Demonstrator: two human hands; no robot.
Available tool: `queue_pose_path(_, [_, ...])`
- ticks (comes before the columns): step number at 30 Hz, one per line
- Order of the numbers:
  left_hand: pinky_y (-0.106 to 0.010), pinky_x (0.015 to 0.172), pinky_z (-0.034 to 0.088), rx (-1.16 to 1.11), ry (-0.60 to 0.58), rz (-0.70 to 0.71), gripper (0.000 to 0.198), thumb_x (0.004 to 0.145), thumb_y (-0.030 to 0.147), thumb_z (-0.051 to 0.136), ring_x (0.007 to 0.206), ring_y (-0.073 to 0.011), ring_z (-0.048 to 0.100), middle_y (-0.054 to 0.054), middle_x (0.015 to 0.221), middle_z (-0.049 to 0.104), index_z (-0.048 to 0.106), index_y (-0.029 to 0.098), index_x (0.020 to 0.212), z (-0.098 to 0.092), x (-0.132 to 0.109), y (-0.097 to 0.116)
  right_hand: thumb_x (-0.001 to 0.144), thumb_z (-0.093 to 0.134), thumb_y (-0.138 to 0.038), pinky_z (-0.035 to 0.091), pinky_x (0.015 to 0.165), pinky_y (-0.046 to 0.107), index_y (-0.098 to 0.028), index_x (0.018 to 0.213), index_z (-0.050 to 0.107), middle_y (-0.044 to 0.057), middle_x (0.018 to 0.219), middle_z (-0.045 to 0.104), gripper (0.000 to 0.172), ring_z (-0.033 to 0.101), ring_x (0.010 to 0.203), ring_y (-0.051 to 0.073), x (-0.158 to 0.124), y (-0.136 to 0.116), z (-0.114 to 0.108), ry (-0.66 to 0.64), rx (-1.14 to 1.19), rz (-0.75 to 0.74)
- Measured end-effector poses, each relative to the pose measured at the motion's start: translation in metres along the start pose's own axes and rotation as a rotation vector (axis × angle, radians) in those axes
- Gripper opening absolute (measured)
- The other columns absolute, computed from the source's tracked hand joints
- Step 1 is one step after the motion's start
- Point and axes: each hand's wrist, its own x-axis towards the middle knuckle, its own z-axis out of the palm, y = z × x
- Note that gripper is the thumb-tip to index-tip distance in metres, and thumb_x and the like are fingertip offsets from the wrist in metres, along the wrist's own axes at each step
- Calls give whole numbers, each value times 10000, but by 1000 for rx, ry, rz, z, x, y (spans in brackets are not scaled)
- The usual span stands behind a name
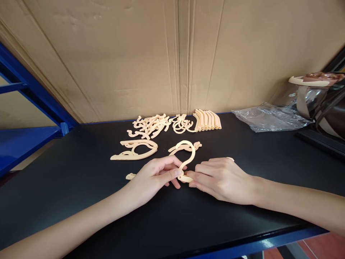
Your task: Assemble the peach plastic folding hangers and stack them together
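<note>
A cream plastic hook piece (186,155) with a curved top lies on the black table (81,187) between my two hands. My left hand (153,178) pinches its lower end with thumb and fingers. My right hand (218,178) meets it from the right, fingers closed on the same lower end. Just behind, a finished cream hanger part (134,150) lies flat. A small cream piece (130,176) pokes out left of my left hand.
At the back of the table lie a loose pile of cream hooks (153,126) and a neat row of cream curved bars (207,119). Crumpled clear plastic (269,118) sits back right beside dark items. A cardboard wall (172,54) stands behind; blue shelving (27,93) is at left.
</note>
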Motion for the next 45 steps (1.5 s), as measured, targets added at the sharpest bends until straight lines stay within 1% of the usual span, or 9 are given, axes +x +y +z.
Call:
queue_pose_path(4, [-226, 607, 407, -11, 12, -1, 226, 864, 376, 545, 685, -132, 640, 2, 807, 658, 629, 169, 899, 1, 0, -2, 987, 446, -283, 341, 524, 248, -155, 867, 676, -26, 624, 557, 290, 462, 518, 93, 2, 1, -1, 1, -2, -4])
queue_pose_path(10, [-223, 595, 412, -3, 33, -52, 227, 844, 385, 584, 652, -140, 651, 30, 692, 630, 655, 181, 915, 1, 1, 0, 973, 477, -291, 344, 537, 253, -159, 855, 680, -19, 643, 558, 269, 472, 533, 99, 2, 5, -4, -13, -24, 4])
queue_pose_path(14, [-220, 628, 429, -55, -16, -142, 224, 836, 376, 623, 697, -153, 688, 29, 737, 656, 695, 201, 957, -4, -1, 5, 974, 480, -297, 350, 551, 250, -166, 906, 688, -12, 661, 570, 256, 485, 544, 98, 1, 6, -5, -35, -28, 12])
queue_pose_path(18, [-212, 686, 449, -77, -66, -182, 211, 854, 371, 632, 781, -154, 704, 20, 832, 699, 726, 242, 994, -11, -1, 8, 965, 497, -297, 350, 545, 259, -166, 901, 684, -13, 683, 580, 237, 487, 559, 102, 1, 7, -5, -38, -37, 12])
queue_pose_path(23, [-190, 664, 446, -67, -121, -217, 240, 859, 396, 637, 759, -132, 673, 18, 731, 697, 733, 245, 1019, -14, -2, 11, 960, 502, -278, 342, 544, 264, -163, 867, 670, -10, 684, 570, 224, 492, 577, 107, 2, 5, -3, -24, -66, 11])
queue_pose_path(26, [-200, 659, 451, -73, -124, -231, 240, 839, 388, 653, 726, -131, 660, 13, 732, 690, 739, 222, 989, -14, -2, 13, 953, 513, -282, 336, 542, 268, -161, 834, 659, -10, 685, 571, 223, 496, 587, 113, 2, 4, -1, -14, -70, 26])
queue_pose_path(34, [-226, 689, 470, -77, -110, -212, 290, 825, 410, 663, 772, -134, 648, -24, 990, 721, 725, 218, 1033, -13, -4, 14, 960, 502, -255, 317, 538, 269, -154, 810, 649, -9, 671, 583, 233, 484, 587, 115, 0, 2, 1, 56, -109, 14])
queue_pose_path(40, [-241, 749, 474, -81, -152, -242, 316, 844, 425, 654, 883, -167, 667, -37, 1082, 721, 711, 264, 1110, -15, -4, 12, 955, 512, -266, 327, 554, 281, -147, 842, 667, -4, 680, 587, 225, 516, 619, 126, 0, 5, 3, 29, -141, 80])
queue_pose_path(45, [-250, 749, 461, -105, -136, -198, 289, 883, 429, 608, 865, -172, 686, -30, 1127, 708, 710, 285, 1112, -14, -3, 10, 952, 519, -261, 352, 564, 274, -134, 911, 681, -6, 687, 586, 210, 514, 619, 121, 0, 8, 2, 25, -153, 44])
